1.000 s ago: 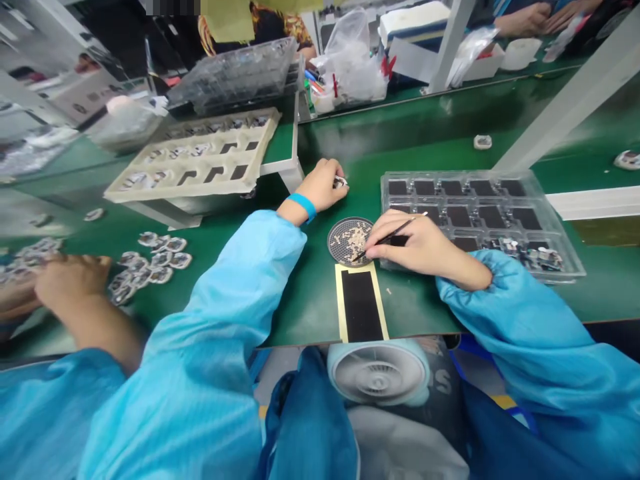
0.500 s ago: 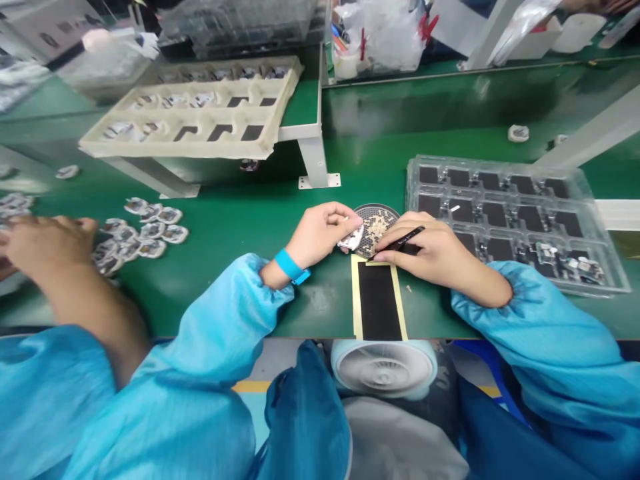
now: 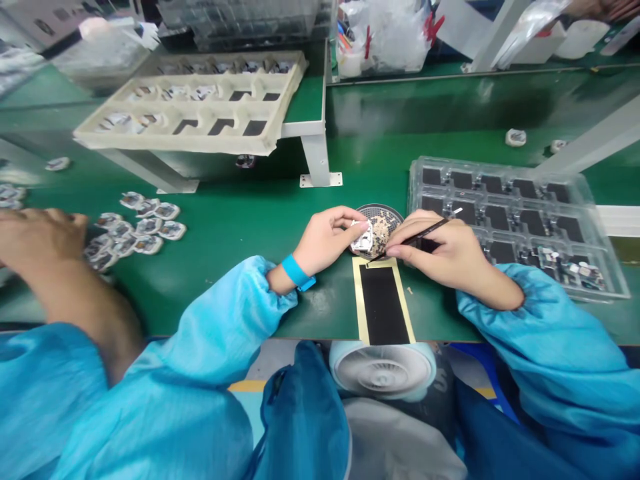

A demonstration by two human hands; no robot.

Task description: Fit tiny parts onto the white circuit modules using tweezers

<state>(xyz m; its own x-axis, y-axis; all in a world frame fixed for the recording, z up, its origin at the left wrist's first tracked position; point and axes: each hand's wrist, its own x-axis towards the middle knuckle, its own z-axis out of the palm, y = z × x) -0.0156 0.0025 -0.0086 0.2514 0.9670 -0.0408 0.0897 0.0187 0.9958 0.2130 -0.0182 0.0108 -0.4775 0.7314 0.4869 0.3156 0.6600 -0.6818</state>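
Between the thumb and fingers of my left hand is a small white plastic housing, held over the left side of a round dark dish. Small beige pieces lie heaped in that dish. My right hand is closed on black tweezers, whose tips point down and left to the near rim of the dish. Just below lies a black pad edged with yellow tape. What the tweezer tips hold, if anything, is too small to make out.
A clear tray with dark inserts stands at right. A beige tray rests on a raised shelf. White housings cluster at left, near a co-worker's hand. A shelf leg stands behind the dish.
The white housing has turned to show more of its face. My right hand has shifted slightly right, and the tweezers lean at a different angle. The co-worker's hand has moved left.
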